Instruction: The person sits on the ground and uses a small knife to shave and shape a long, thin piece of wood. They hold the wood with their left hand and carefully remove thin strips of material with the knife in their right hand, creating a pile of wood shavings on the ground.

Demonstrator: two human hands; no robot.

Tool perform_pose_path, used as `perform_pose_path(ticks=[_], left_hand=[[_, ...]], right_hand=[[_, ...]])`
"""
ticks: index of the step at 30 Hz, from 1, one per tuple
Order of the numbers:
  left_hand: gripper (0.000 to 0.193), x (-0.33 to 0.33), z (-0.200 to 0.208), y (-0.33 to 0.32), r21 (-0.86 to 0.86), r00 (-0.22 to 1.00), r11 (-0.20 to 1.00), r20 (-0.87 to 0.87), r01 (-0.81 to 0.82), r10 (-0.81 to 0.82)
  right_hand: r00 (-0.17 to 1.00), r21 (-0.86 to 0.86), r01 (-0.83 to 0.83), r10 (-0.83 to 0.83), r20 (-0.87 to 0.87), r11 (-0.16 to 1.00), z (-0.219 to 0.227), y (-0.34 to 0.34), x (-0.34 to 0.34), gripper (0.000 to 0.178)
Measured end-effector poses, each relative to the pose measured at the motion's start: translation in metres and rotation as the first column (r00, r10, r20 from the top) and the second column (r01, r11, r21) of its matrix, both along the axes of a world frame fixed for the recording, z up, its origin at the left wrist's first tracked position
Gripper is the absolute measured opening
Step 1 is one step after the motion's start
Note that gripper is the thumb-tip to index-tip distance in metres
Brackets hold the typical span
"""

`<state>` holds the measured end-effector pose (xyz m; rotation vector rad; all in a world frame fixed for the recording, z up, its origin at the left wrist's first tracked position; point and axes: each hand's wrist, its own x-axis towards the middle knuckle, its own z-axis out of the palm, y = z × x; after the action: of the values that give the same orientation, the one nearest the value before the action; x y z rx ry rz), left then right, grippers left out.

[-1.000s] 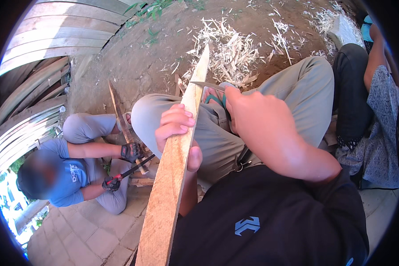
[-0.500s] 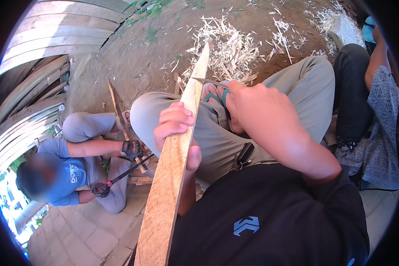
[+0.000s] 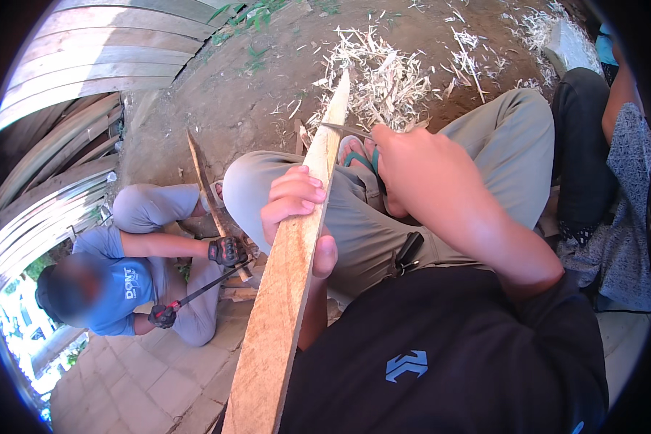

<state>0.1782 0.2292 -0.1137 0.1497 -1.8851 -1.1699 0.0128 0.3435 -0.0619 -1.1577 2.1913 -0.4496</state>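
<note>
A long pale wooden board runs from the lower edge up between my knees, its far end narrowed to a point. My left hand is wrapped around the board's upper middle, fingers over the face and thumb on the right side. In my right hand is a knife; its handle is hidden in the fist. The narrow blade points left and lies against the right edge of the board, below the tip and above my left hand.
Wood shavings lie heaped on the dirt beyond my sandalled feet. At left, a co-worker in dark gloves holds a wooden stick and a long red-handled blade. Another person sits close on my right. Stacked planks stand at far left.
The whole view has shifted slightly, so most things appear a little farther right. The knife stays at nearly the same place on the board, and both grips are unchanged.
</note>
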Motion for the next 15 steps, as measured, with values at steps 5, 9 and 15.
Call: perform_pose_path(ticks=[5, 9, 15], left_hand=[[0.042, -0.002, -0.004, -0.001, 0.018, 0.999, 1.0, -0.027, 0.017, -0.017], [0.042, -0.005, -0.002, 0.002, 0.051, 0.996, 0.997, -0.068, -0.05, 0.054], [0.043, -0.007, -0.003, 0.001, 0.031, 0.999, 0.999, -0.042, 0.01, -0.009]], right_hand=[[1.0, 0.002, 0.018, -0.018, -0.008, 1.0, 0.006, 0.004, -0.002, 0.016], [1.0, -0.039, 0.01, -0.011, -0.004, 0.999, 0.005, 0.006, 0.001, 0.015], [0.999, -0.034, 0.039, -0.038, 0.004, 0.999, -0.006, 0.01, 0.001, 0.014]])
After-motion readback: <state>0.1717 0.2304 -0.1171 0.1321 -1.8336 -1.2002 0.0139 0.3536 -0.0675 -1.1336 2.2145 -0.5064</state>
